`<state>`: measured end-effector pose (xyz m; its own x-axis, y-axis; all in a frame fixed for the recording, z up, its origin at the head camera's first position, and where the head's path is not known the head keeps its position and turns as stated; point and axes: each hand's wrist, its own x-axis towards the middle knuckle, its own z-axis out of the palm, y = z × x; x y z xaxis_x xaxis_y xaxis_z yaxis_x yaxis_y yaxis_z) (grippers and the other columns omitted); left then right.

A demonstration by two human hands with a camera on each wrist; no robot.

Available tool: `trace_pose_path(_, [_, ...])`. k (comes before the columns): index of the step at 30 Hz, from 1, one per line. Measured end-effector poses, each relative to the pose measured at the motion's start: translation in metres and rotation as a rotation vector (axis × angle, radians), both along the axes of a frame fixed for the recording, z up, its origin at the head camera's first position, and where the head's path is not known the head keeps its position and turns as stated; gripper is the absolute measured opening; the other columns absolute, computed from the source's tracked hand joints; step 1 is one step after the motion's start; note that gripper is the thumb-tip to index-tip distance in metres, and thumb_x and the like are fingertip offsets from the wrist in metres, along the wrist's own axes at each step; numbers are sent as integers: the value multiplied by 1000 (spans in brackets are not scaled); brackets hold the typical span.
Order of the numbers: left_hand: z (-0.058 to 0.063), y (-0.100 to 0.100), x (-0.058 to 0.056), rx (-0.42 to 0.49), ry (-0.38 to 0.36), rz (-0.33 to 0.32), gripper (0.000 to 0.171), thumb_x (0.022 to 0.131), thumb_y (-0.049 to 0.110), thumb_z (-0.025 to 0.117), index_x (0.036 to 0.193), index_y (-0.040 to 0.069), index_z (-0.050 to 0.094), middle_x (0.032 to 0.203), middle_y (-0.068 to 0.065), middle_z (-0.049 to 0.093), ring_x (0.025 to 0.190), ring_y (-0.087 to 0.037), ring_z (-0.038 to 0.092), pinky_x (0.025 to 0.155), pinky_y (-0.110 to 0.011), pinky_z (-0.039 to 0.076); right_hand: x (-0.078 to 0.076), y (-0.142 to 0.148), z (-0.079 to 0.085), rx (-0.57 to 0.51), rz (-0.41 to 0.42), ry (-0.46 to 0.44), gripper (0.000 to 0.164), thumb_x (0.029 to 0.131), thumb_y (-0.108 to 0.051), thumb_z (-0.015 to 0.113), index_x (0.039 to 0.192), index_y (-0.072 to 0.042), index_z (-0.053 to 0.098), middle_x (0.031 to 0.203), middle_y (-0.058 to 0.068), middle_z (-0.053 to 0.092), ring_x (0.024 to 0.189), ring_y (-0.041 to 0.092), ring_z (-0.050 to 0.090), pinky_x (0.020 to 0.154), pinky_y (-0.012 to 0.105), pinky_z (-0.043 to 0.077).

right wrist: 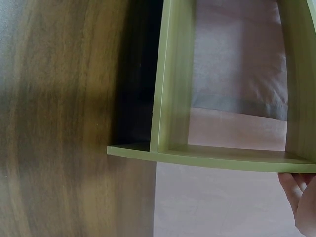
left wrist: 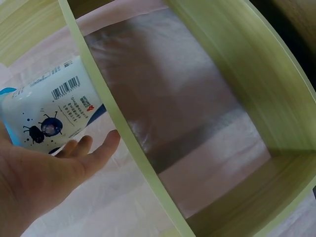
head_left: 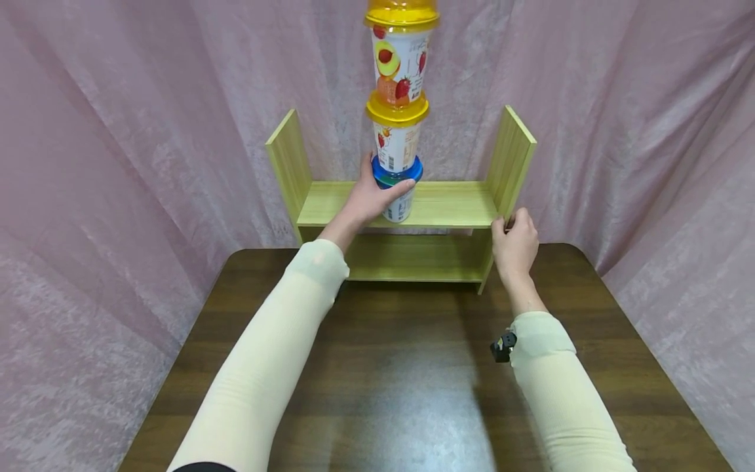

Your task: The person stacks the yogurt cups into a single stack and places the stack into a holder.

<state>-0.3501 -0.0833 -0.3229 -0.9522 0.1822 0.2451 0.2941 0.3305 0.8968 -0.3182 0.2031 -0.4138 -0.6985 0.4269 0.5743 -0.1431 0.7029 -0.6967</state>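
A stack of lidded cups rises over the upper board of a light wooden shelf (head_left: 454, 202). At its base is a blue-lidded cup (head_left: 399, 207), gripped by my left hand (head_left: 367, 200) with the thumb across its front. Dark berry drawings and a barcode show on this cup (left wrist: 69, 106) in the left wrist view; its bottom appears to meet the board. Two yellow-lidded cups stand above: a middle one (head_left: 396, 147) and a fruit-printed one (head_left: 401, 69), its top cut off. My right hand (head_left: 516, 244) touches the shelf's right side panel (head_left: 512, 160) with bent fingers; its thumb contact is unclear.
The shelf stands at the back of a dark brown wooden table (head_left: 407, 367), with a lower board (head_left: 413, 255) under the upper one. Side panels rise at both ends, including the left one (head_left: 289, 154). Pink curtains (head_left: 147, 131) hang behind and on both sides.
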Motion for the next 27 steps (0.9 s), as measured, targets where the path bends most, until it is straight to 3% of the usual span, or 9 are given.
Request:
trace_pose_path(8, [-3, -12, 3, -5, -45, 29, 119, 85, 59, 75, 162, 24, -9, 165, -6, 22, 148, -27, 31, 118, -49, 28, -5, -4, -1, 1, 11, -7, 21, 96, -19, 55, 85, -3, 49, 87, 20, 58, 84, 45, 60, 74, 57, 45])
trace_pose_path(20, [-10, -30, 3, -117, -33, 111, 113, 83, 62, 74, 162, 24, 4, 162, -14, 27, 145, -35, 33, 116, -54, 30, -11, 4, -6, -60, 54, -28, 24, 100, -20, 54, 98, 4, 54, 98, 23, 62, 92, 43, 60, 84, 50, 47])
trace_pose_path(27, [-19, -36, 4, -186, -8, 101, 108, 85, 59, 75, 162, 22, 9, 160, -15, 31, 144, -37, 34, 115, -54, 31, 3, 17, -10, -96, 103, -86, 41, 102, -34, 56, 123, 1, 52, 113, 21, 63, 101, 37, 59, 86, 49, 45])
